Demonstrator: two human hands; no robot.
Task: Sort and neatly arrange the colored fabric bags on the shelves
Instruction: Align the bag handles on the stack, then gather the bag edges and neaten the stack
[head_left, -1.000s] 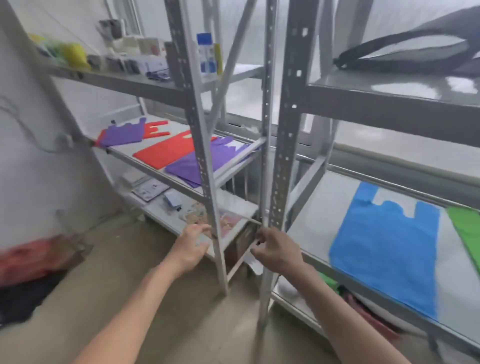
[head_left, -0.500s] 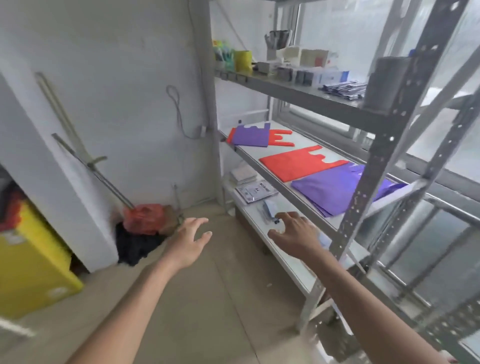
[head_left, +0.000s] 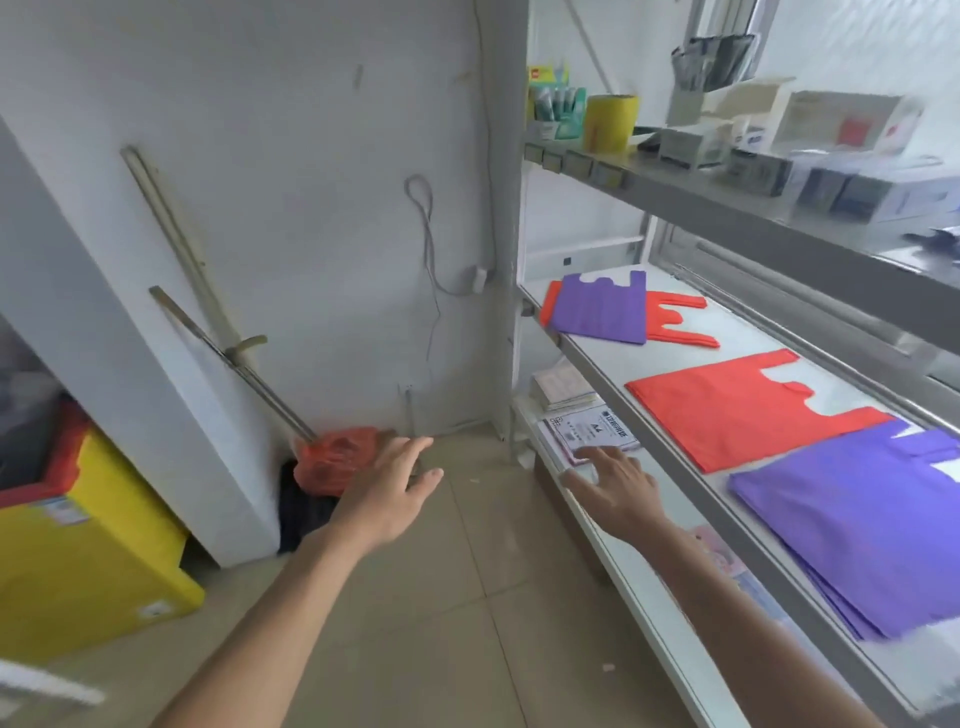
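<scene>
On the middle shelf (head_left: 613, 374) lie fabric bags: a small purple bag (head_left: 597, 309) on top of a small red bag (head_left: 675, 322) at the far end, a large red bag (head_left: 737, 410) in the middle, and a stack of large purple bags (head_left: 857, 525) nearest me. My left hand (head_left: 389, 488) hangs over the floor with fingers spread, holding nothing. My right hand (head_left: 618, 488) reaches out flat in front of the lower shelf, below the middle shelf's edge, also empty.
The lower shelf (head_left: 649, 597) holds papers and a pack of A4 paper (head_left: 587, 431). Boxes and a yellow cup (head_left: 608, 122) crowd the top shelf. On the floor by the wall sit a red plastic bag (head_left: 337, 462), dark cloth, leaning poles and a yellow box (head_left: 88, 561).
The view has swung left from the blue and green bags to the left shelf unit and the wall corner. Both hands let go of the shelf posts and now stretch forward, open.
</scene>
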